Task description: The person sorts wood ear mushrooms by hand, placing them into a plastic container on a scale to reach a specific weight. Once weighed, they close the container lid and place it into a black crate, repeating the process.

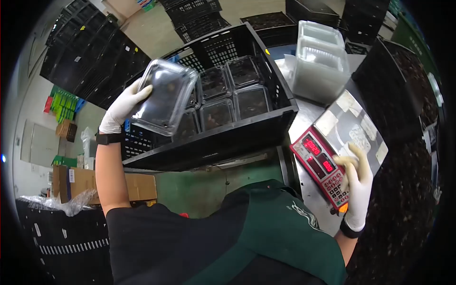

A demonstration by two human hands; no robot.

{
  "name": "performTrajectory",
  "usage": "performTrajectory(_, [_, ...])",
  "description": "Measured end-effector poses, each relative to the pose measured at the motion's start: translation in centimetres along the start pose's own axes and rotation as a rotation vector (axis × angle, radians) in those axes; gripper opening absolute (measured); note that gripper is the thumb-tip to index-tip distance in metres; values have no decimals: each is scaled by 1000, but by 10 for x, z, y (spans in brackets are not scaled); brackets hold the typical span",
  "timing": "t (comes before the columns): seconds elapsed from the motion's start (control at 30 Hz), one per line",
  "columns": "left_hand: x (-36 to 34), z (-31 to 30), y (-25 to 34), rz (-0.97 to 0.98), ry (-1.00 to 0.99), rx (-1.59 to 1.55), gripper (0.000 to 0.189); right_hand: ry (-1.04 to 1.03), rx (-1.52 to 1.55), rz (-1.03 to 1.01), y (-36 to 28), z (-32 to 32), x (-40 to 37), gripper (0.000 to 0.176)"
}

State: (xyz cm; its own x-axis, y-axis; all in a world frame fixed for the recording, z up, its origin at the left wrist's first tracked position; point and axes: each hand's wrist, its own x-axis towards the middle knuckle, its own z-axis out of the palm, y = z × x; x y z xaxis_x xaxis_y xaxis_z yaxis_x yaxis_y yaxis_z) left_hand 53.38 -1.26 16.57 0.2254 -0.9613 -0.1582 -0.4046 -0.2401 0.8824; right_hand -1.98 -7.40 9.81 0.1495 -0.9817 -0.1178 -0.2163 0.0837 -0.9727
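Observation:
My left hand (124,108), in a white glove, grips the edge of a clear plastic clamshell box (164,95), thumb on top. The box is tilted over the left part of a black plastic crate (209,142). Inside the crate, several clear lidded boxes (217,114) with dark contents sit in rows. My right hand (356,178), gloved too, hovers over a red digital scale (317,161), its fingers apart and nothing seen in them. Red digits glow on the scale's display, and its metal pan (354,128) carries no box.
A tall stack of clear plastic containers (320,66) stands on the metal table (304,114) behind the scale. Black crates (95,52) are piled at the far left. Dark material (399,204) fills the right side. Cardboard boxes (140,186) lie at the lower left.

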Motion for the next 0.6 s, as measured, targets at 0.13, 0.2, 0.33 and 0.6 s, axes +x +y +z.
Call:
performTrajectory(0.13, [-27,-62,-109,-327,109,19,50,148,78,144,67,-42,-29,34])
performTrajectory(0.2, [-38,-82,-177,-489,-33,155,59,234,121,221,97,-56,-50,31])
performTrajectory(0.33, [0,-44,-158,-342,125,1047,73,356,122,335,121,-68,-93,27])
performTrajectory(0.6, [133,231,155,820,-279,587,50,861,-501,351,177,-89,-163,23])
